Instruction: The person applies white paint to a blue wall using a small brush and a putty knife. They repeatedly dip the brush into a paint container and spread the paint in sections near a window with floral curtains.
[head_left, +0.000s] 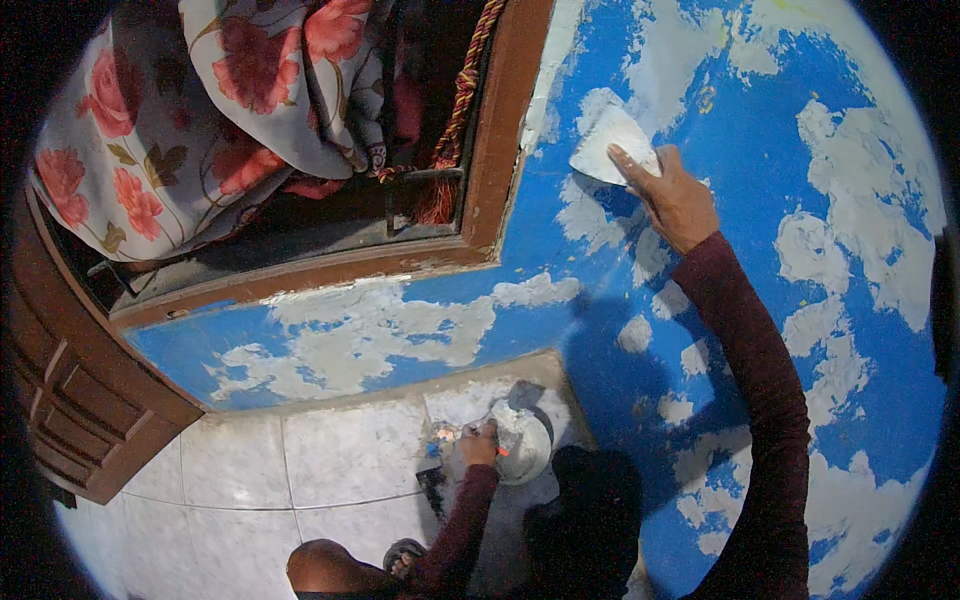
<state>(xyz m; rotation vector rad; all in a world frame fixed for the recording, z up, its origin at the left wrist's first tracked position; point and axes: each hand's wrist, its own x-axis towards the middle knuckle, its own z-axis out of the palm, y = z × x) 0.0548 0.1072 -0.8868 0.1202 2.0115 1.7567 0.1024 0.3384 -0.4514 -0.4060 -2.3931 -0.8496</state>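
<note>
Up on the blue wall (739, 165), my right hand (671, 199) grips a wide, flat scraper (613, 146) coated in white paste. The thumb or a finger lies along its face, and the blade rests against or very near the wall beside a pale patch of filler (592, 214). Low down, my left hand (478, 444) is curled at the left rim of a white bucket (536, 457) on the floor. White paste (514, 420) shows at the bucket's top. A small orange-red piece (502, 451) sticks out beside my left fingers; what they hold is not clear.
A brown window frame (480, 240) with a floral curtain (150, 180) and a tasselled cord (463, 82) is at upper left. A brown panelled door (97, 405) stands left. Pale floor tiles (352, 457) carry a dark flat object (431, 487). A knee (322, 566) shows below.
</note>
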